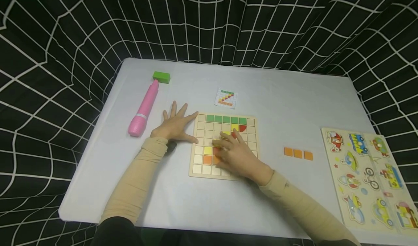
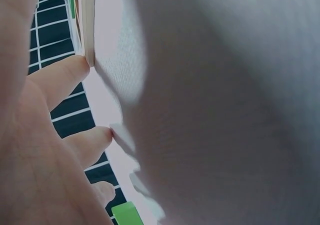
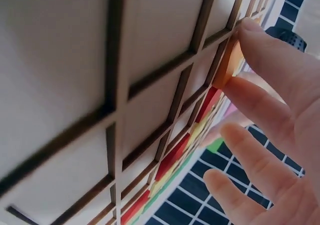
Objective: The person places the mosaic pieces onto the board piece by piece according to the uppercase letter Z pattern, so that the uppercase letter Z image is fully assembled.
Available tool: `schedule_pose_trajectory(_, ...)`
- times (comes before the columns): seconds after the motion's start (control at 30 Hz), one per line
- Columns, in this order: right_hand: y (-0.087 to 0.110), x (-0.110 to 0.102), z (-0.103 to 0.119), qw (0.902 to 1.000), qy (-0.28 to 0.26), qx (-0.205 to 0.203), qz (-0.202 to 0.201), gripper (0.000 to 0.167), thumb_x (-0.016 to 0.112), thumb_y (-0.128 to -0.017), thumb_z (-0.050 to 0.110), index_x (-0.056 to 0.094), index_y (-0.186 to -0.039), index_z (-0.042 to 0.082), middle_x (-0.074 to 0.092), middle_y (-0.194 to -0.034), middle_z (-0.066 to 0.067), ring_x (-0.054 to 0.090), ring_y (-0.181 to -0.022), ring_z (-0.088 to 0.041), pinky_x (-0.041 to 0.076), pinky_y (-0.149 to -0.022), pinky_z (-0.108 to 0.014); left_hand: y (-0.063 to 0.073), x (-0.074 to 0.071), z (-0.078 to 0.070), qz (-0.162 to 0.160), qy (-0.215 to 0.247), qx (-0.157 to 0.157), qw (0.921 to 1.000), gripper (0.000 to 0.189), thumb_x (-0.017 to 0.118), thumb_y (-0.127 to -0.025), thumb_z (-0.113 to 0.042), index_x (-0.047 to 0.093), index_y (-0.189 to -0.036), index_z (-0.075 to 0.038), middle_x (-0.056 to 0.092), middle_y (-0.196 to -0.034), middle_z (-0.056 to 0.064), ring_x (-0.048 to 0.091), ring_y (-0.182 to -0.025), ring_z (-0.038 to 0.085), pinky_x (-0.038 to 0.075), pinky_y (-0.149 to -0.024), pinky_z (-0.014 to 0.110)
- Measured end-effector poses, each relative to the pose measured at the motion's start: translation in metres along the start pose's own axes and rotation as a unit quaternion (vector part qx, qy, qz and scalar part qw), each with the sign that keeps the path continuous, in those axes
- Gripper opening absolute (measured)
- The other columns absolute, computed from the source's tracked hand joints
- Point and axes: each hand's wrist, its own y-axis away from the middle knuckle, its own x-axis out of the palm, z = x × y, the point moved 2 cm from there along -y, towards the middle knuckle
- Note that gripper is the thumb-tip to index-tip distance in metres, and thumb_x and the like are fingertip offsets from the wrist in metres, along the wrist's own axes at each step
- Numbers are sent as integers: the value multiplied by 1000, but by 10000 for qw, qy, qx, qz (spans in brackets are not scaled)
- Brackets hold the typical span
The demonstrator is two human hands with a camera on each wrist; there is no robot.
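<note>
A wooden grid board (image 1: 196, 169) lies on the white table. Green tiles (image 1: 226, 119) run along an upper row, with yellow tiles (image 1: 207, 150), red pieces (image 1: 242, 128) and orange tiles (image 1: 207, 159) below. My left hand (image 1: 173, 127) has its fingers spread, thumb and forefinger touching the board's left edge. Over the lower middle of the board, my right hand (image 1: 237, 155) pinches an orange square tile (image 3: 227, 64) between thumb and forefinger, at the grid's surface. Its other fingers are apart from the board in the right wrist view. That hand hides several cells in the head view.
A small pattern card (image 1: 226, 98) lies beyond the board. Three orange tiles (image 1: 298, 153) form a row to its right, before a vehicle puzzle board (image 1: 339, 177). A pink baton-like object (image 1: 143, 110) and a green block (image 1: 161, 77) lie left. Black netting (image 1: 209, 24) surrounds the table.
</note>
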Motion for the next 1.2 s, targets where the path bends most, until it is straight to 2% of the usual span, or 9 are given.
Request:
schedule_pose_trajectory(0.2,3,-4,-5,9999,-97,70,-5,27,85,-84,36,83,-104,19,71,-134,-4,57,-138,-40,33,-117,-75,0,1,0,-8,27,5,10000,113,84,-75,-63,25,-165,-29,-6,-176,18,-25,-156,51,-6,-120,82)
schedule_pose_trajectory(0.3,8,-11,-15,9993,-188,337,-12,26,84,-85,33,83,-106,18,71,-134,-7,56,-139,-41,29,-119,-75,-1,2,1,-4,26,-4,10000,113,84,-75,-63,25,-165,-29,-6,-176,18,-25,-156,51,-6,-120,82)
schedule_pose_trajectory(0.4,16,-19,-33,9964,-318,780,13,28,83,-86,30,81,-109,14,71,-133,-10,54,-140,-43,24,-121,-75,-1,2,1,-29,11,-1,10000,113,84,-75,-62,26,-165,-28,-5,-176,18,-25,-156,51,-5,-120,82)
schedule_pose_trajectory(0.53,37,-29,-60,9888,-397,1436,33,32,82,-87,28,79,-112,9,70,-134,-14,50,-142,-47,21,-121,-77,-1,2,1,-68,21,18,10000,113,85,-74,-62,27,-165,-28,-4,-176,18,-24,-157,52,-5,-120,82)
schedule_pose_trajectory(0.67,63,-37,-84,9819,-291,1874,-9,35,83,-85,26,78,-114,7,69,-136,-17,49,-141,-49,22,-119,-79,-1,2,1,-56,12,10,10000,113,85,-74,-62,27,-165,-28,-5,-176,18,-24,-157,51,-5,-120,82)
schedule_pose_trajectory(0.9,104,-40,-115,9723,-278,2322,-41,33,82,-87,23,77,-115,7,66,-138,-20,48,-138,-52,22,-114,-82,0,1,0,-39,13,-20,10000,113,85,-74,-62,26,-165,-28,-4,-176,18,-24,-157,51,-5,-120,81)
schedule_pose_trajectory(1.2,137,-43,-133,9622,-384,2697,-13,35,81,-87,26,76,-114,4,63,-139,-25,45,-136,-58,24,-110,-85,0,-1,-1,-5,3,-29,10000,113,84,-75,-62,26,-165,-28,-5,-176,18,-25,-157,51,-5,-120,81)
